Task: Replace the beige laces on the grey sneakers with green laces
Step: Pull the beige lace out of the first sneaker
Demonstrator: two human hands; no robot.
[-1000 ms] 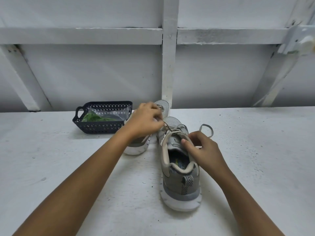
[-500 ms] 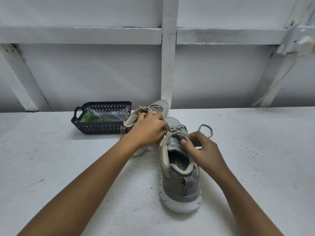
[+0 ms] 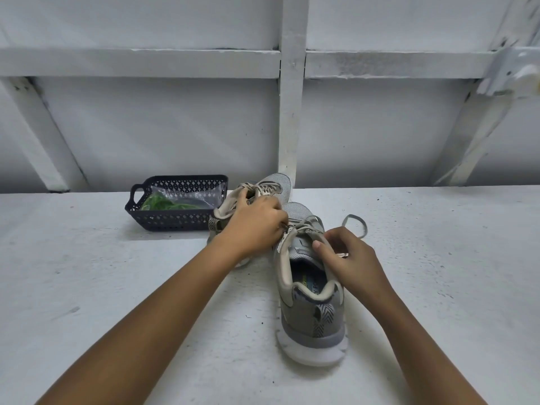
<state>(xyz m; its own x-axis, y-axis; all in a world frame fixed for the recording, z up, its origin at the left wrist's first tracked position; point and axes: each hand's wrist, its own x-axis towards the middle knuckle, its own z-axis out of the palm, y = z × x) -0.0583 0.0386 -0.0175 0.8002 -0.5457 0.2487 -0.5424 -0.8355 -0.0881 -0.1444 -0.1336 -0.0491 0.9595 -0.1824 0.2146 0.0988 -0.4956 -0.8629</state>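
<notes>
Fingers [image 3: 279, 222] of the left hand [image 3: 254, 226] are curled together, tips pinched on the beige lace [image 3: 304, 226] at the top eyelets of the near sneaker [image 3: 309, 317]. The exact strand under the tips is too small to make out.

Right hand [image 3: 350, 258]: the thumb is pressed on the tongue edge and the other fingers are curled over the right side of the collar, clamped on the near sneaker. A loose loop of the same lace lies on the counter [image 3: 87, 287] just past this hand, to the right of the shoe.

Near sneaker: grey, white sole, upright on the counter, heel toward the camera, toe pointing away. Beige lace threaded through it.

Far sneaker [image 3: 271, 185]: grey, just beyond and left of the near one, partly hidden by the left hand, beige lacing visible. Its toe is close to the wall [image 3: 175, 127].

Container: one dark perforated basket [image 3: 175, 222] with a loop handle on its left end, on the counter left of the far sneaker, just beside its heel. Whether they touch, I cannot tell. Contents: a clear plastic bag [image 3: 201, 197], lying flat, with the green laces [image 3: 162, 203] bunched inside at its left end. Number of laces not discernible.

Background: white-painted wall with white beams [image 3: 292, 112] crossing it.
</notes>
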